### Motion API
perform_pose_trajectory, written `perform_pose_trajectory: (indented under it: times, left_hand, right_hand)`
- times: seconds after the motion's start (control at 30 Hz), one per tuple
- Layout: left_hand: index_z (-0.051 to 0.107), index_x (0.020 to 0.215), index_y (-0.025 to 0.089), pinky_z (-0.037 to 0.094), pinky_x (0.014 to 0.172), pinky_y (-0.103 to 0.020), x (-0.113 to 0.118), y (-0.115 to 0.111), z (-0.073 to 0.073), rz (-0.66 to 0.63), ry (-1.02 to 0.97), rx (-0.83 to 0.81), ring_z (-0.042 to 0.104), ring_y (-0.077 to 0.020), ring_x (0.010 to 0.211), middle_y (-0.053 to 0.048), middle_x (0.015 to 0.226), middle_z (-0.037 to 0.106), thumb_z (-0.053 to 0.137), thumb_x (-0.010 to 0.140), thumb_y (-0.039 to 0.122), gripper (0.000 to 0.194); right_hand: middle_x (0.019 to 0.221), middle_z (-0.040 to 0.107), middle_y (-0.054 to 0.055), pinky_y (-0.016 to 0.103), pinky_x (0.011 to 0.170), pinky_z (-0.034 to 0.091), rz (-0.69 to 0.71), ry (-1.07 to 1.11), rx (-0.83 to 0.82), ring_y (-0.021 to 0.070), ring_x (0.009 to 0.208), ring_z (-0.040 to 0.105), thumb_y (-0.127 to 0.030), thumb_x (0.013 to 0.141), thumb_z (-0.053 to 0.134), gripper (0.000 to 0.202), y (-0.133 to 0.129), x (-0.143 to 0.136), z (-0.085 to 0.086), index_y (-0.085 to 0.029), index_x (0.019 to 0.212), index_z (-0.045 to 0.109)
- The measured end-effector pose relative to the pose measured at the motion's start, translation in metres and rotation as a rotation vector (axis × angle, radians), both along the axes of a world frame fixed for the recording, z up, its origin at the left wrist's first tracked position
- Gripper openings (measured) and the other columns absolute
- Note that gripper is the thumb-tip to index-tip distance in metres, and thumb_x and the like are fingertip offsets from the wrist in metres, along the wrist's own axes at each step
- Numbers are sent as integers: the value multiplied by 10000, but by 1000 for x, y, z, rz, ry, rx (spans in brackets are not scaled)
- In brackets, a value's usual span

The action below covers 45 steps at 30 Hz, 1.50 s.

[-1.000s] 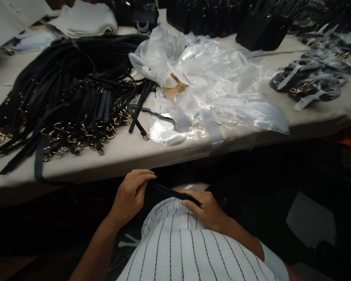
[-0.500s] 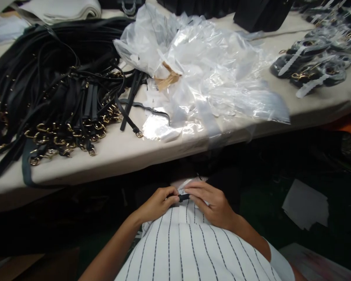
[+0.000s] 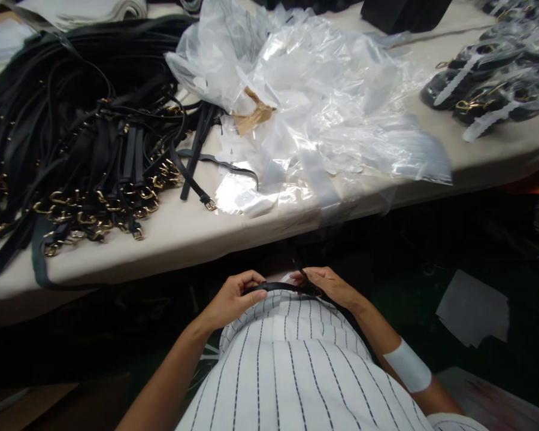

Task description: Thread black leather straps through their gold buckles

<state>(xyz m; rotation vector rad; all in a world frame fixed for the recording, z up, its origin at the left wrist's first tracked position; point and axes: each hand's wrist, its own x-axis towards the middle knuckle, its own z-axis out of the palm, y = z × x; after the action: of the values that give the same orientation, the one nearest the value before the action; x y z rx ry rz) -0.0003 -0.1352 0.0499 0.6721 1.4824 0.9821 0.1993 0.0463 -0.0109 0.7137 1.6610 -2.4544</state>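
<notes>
Over my striped lap, a narrow black strap (image 3: 281, 287) stretches between my two hands. My left hand (image 3: 236, 297) pinches its left end between thumb and fingers. My right hand (image 3: 330, 284) grips the strap farther right, with fingers curled around it; a thin dark end sticks up by the fingertips. Whether a buckle sits under the right fingers is hard to make out. On the table ahead to the left lies a large pile of black straps (image 3: 94, 126) with gold buckles and rings at their near ends.
A heap of clear plastic bags (image 3: 323, 108) covers the middle of the table (image 3: 184, 239), with a scrap of brown paper (image 3: 253, 112) on it. Plastic-wrapped black straps (image 3: 498, 96) lie at the right. A black box (image 3: 404, 15) stands behind. Grey sheets (image 3: 474, 308) lie on the floor.
My hands have moved apart, the right one going rightward, so a longer stretch of the strap shows between them. The view has shifted slightly.
</notes>
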Motion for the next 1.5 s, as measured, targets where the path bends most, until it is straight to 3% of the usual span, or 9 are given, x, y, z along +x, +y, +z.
perform_pose_trajectory:
  times: [0.13,0.27,0.4,0.53,0.77,0.97,1.07,1.27,1.5]
  left_hand:
    - [659,959,171,451,776,-272,-2,2,1,-25,143,27,589,-157,853,-32,915,665,627,847,382,241]
    - [669,1003,199,458,809,-286,-2,6,3,-84,320,120,609,-165,884,-34,945,673,592,877,348,209]
    - [670,1049,213,466,781,-284,2,10,2,-170,427,188,613,-156,849,-41,943,666,563,897,317,213]
    - [656,1079,201,478,769,-294,8,12,-1,-159,488,237,615,-165,848,-61,942,664,535,912,326,242]
    - [640,1070,199,480,780,-319,14,11,-8,-123,649,293,601,-175,849,-64,930,668,541,911,292,209]
    - [614,1084,175,495,788,-346,21,12,-19,-32,940,386,602,-193,852,-82,935,675,553,897,216,201]
    - [607,1092,171,493,771,-363,24,12,-23,-1,1037,442,597,-201,835,-89,931,678,576,879,186,216]
    - [632,1070,180,516,772,-319,25,12,-22,94,796,475,622,-178,867,-74,928,680,588,874,165,201]
    - [665,1048,191,520,762,-308,20,8,-13,29,595,399,634,-173,849,-68,921,682,599,877,218,186]
  right_hand:
    - [881,656,41,223,581,448,-34,23,82,102,644,548,-451,870,614,346,-14,-4,6,-160,1018,728]
    - [758,637,17,236,631,464,-7,43,156,112,653,567,-413,879,613,289,-14,-10,15,-146,896,723]
    - [764,679,35,274,658,512,20,29,102,142,663,622,-425,881,603,308,-13,-11,21,-140,947,700]
    - [702,659,23,262,614,503,-11,6,155,134,627,596,-434,867,618,318,-13,-10,26,-143,943,722]
    - [781,698,50,300,671,512,-28,16,357,173,720,635,-390,874,619,267,-14,-13,37,-168,831,761]
    - [969,706,72,350,842,539,-295,44,436,209,916,661,-344,846,670,178,-23,-18,36,-212,908,771]
    - [1053,689,75,366,913,514,-293,47,392,213,977,649,-344,833,687,159,-27,-17,34,-220,879,777]
    - [1047,697,80,384,934,484,-227,3,193,221,985,638,-388,794,718,202,-32,-17,33,-203,847,780]
    - [913,719,63,354,887,488,-253,9,22,208,916,638,-357,770,739,186,-32,-15,35,-185,837,765]
